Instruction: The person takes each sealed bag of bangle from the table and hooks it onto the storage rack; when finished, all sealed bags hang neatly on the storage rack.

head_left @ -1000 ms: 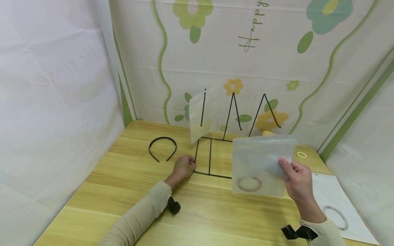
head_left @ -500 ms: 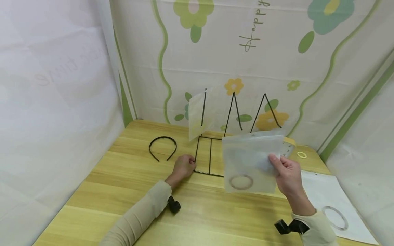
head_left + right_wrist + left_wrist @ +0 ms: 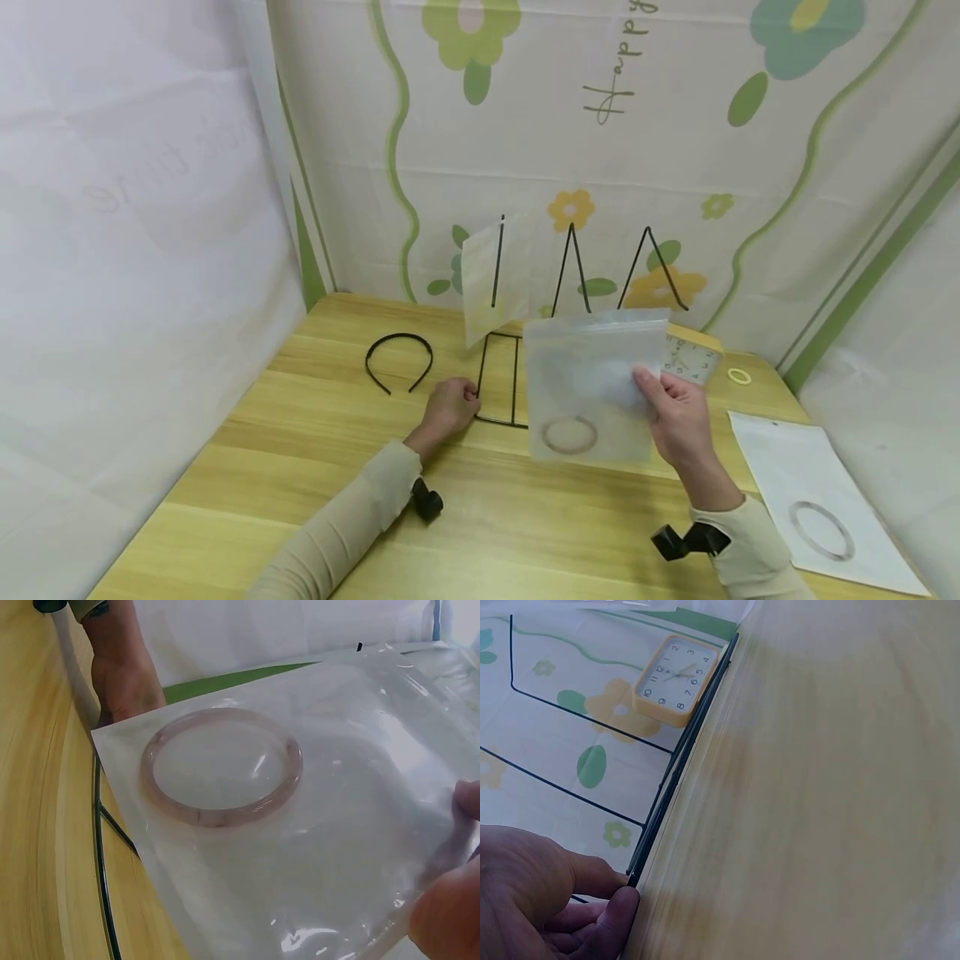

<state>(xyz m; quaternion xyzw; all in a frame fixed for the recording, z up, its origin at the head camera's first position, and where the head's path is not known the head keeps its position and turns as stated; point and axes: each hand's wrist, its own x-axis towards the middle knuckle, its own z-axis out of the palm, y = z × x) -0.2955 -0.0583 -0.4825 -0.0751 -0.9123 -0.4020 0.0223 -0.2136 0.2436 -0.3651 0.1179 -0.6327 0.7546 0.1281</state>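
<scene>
My left hand (image 3: 450,408) pinches the near left corner of a black wire rack (image 3: 516,379) standing on the wooden table. In my right hand (image 3: 678,417) a clear zip bag (image 3: 588,358) is gripped by its right side, thumb in front. Inside that bag, low on the left, lies a pinkish bangle (image 3: 217,818). The bag is held up before the rack and hides much of its base. Another translucent bag (image 3: 480,275) hangs on the rack's left arm. The middle and right arms show no bag on them.
A black headband (image 3: 400,337) lies left of the rack. Behind the held bag stands a yellow clock (image 3: 690,358), partly covered. Right of it are a small yellow ring (image 3: 738,377) and a white bag (image 3: 795,458) with a greyish bangle. A printed curtain (image 3: 487,150) closes the back.
My right hand has carried the bag leftward and slightly up, uncovering more of the clock. My left hand stays at the rack's corner.
</scene>
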